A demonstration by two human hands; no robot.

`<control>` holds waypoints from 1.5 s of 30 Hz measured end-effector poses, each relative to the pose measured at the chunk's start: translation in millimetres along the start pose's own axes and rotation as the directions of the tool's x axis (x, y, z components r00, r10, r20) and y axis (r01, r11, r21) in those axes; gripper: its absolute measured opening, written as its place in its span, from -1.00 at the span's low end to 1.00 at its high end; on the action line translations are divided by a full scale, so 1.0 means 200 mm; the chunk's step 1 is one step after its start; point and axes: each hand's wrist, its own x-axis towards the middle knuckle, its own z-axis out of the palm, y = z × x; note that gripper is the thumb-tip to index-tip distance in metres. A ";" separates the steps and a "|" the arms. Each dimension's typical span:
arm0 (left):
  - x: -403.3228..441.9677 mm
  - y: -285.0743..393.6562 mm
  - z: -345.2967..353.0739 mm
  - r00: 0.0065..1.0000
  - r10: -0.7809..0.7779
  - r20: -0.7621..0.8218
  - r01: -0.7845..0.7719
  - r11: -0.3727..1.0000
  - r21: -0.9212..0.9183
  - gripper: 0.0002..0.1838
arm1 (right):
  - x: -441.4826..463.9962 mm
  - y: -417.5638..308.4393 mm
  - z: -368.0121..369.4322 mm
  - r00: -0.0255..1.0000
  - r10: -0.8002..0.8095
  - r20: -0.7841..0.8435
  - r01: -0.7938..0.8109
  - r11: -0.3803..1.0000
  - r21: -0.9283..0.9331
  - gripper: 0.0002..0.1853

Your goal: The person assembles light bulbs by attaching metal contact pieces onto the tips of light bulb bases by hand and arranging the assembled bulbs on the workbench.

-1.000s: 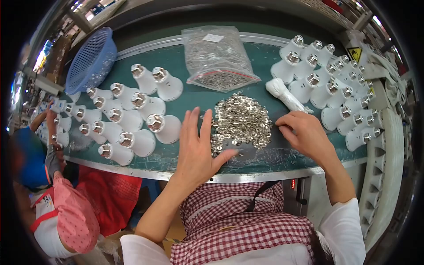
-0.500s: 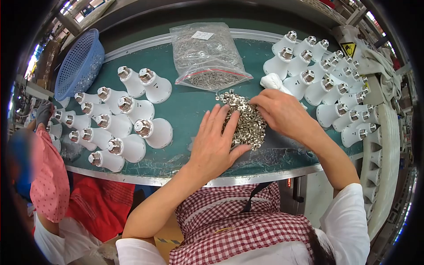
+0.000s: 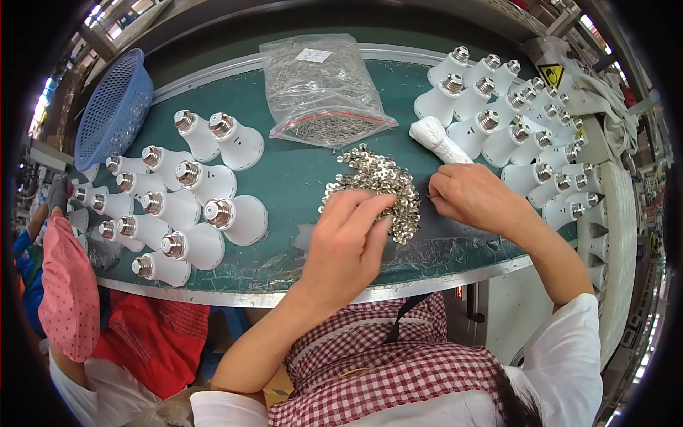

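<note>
While a co-worker's pink sleeve (image 3: 69,288) slants up along the left edge, white bulb housings (image 3: 206,183) lie on their sides on the left of the green work surface (image 3: 292,191), metal ends tilted up toward the far left, with a blue basket (image 3: 114,110) leaning beyond them. Farther along, a clear bag (image 3: 320,89) of thin metal pins lies flat at the far middle.

From the near left, the left forearm rises diagonally to the right, so that the left hand (image 3: 341,245) comes in over the near-left side of a pile of small metal pieces (image 3: 377,174). Its back faces up, the fingers are bent and bunched rightward, and the thumb points up below them with a narrow gap; whether a piece is pinched there, I cannot tell. The pile sits mid-surface, between the two hands.

Just right of it, the right hand (image 3: 469,196) is held palm down, fingers curled in close together toward the pile; their grip cannot be made out. Its forearm slopes back to a bent elbow at the near right. A white wrapped bundle (image 3: 440,141) lies just beyond this hand, and more bulb housings crowd the far right.
</note>
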 end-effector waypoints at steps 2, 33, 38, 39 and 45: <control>0.02 0.00 0.05 0.997 -0.081 0.014 0.082 0.990 -0.112 -0.76 | 0.02 -0.07 -0.06 0.998 -0.032 -0.044 0.037 0.994 0.101 -0.88; 0.08 -0.18 -0.05 0.877 -0.396 0.273 0.429 0.386 -0.817 -0.84 | 0.23 -0.26 0.04 0.926 0.235 -0.296 0.131 0.536 0.834 -0.92; 0.06 -0.18 -0.04 0.845 -0.336 0.416 0.500 0.223 -0.837 -0.83 | 0.19 -0.26 0.06 0.913 0.233 -0.335 0.134 0.605 0.785 -0.91; 0.06 -0.18 -0.03 0.844 -0.341 0.415 0.495 0.198 -0.846 -0.82 | 0.19 -0.26 0.06 0.910 0.259 -0.323 0.130 0.561 0.817 -0.91; 0.05 -0.16 -0.03 0.840 -0.356 0.409 0.494 0.191 -0.848 -0.81 | 0.19 -0.28 0.05 0.901 0.260 -0.347 0.162 0.540 0.826 -0.90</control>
